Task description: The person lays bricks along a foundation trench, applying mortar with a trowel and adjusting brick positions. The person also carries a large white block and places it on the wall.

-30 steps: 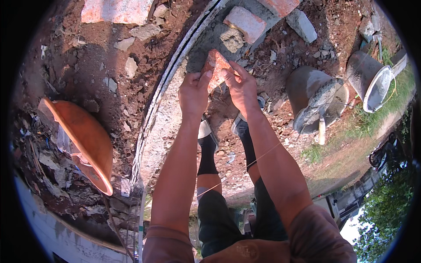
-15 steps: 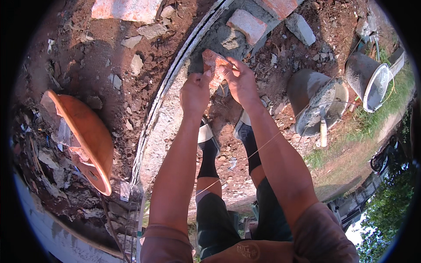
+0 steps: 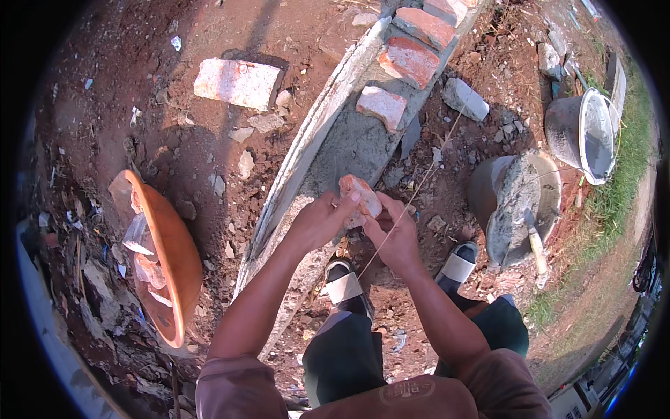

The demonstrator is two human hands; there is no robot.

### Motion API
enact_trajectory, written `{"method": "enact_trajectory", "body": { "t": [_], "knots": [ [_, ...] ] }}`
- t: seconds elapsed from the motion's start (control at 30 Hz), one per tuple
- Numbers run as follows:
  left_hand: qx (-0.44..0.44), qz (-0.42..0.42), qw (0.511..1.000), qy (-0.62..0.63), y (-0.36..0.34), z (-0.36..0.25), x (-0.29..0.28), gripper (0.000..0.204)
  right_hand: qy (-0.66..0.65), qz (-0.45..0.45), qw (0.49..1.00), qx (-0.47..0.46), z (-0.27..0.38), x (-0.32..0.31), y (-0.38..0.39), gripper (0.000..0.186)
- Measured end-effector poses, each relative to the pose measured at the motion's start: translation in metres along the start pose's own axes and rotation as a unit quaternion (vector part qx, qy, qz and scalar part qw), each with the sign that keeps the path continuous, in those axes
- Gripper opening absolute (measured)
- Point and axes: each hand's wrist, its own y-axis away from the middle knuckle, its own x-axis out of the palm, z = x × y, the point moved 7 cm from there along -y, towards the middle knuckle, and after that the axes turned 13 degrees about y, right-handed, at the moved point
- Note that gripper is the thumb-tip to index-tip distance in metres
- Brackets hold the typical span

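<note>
Between both hands I hold a broken piece of red brick (image 3: 359,194) over the near end of a mortar-covered strip (image 3: 347,145). My left hand (image 3: 317,222) grips it from the left, thumb on top. My right hand (image 3: 395,241) has its fingers closed on the lower right side. Farther along the strip a pale brick piece (image 3: 381,106) lies in the mortar, and a redder brick piece (image 3: 410,61) sits beyond it with others in a row. A thin string runs across in front of my right hand.
An orange basin (image 3: 162,260) holding brick pieces stands tilted at left. At right are a bucket of mortar (image 3: 520,199) with a trowel (image 3: 536,244) and a second bucket (image 3: 569,129). A pale brick slab (image 3: 237,82) and a grey block (image 3: 465,99) flank the strip on the soil.
The view has shifted, showing more of the brick row. Both hands still hold the brick piece, now turned differently and lower in the picture. My feet are farther apart.
</note>
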Motion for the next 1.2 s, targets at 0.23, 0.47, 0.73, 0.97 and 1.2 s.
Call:
{"method": "enact_trajectory", "body": {
  "t": [0.23,0.47,0.73,0.97,1.2],
  "knots": [
    [0.265,-0.058,0.949,-0.163,-0.001,-0.051,-0.019,0.057,-0.135,-0.004,0.989,0.063,-0.027,-0.002,-0.062,0.041],
    [0.255,-0.099,0.925,-0.263,-0.002,-0.050,-0.019,0.056,-0.139,-0.075,0.983,0.095,-0.052,0.025,-0.076,0.045],
    [0.249,-0.135,0.923,-0.260,-0.010,-0.045,-0.024,0.053,0.322,-0.227,0.884,-0.253,0.023,0.016,-0.060,0.069],
    [0.289,-0.045,0.935,-0.203,0.054,-0.050,-0.021,0.041,0.399,-0.134,0.831,-0.363,0.038,0.014,-0.074,0.059],
    [0.273,-0.009,0.937,-0.219,0.111,-0.027,-0.033,0.035,0.434,-0.127,0.821,-0.348,0.045,0.033,-0.066,0.055]
  ]
}}
